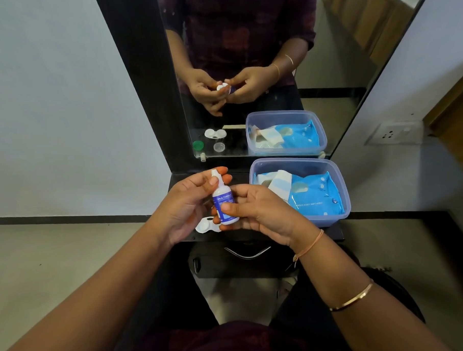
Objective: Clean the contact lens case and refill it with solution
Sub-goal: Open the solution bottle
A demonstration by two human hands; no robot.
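Two hands hold one solution bottle [223, 202] upright above the near left part of the surface [331, 232]. The right hand [261, 208] grips the lower body, thumb across the label. The left hand [189, 203] curls its fingers round the neck and nozzle. The bottle is small and white, with a blue label reading "MULTISOL" and a tapered white tip. The contact lens case [204, 225] lies on the black surface beneath the hands: white, one round well showing, the rest hidden. To the right stands a translucent tub [296, 160] holding a blue wipes pack [316, 195].
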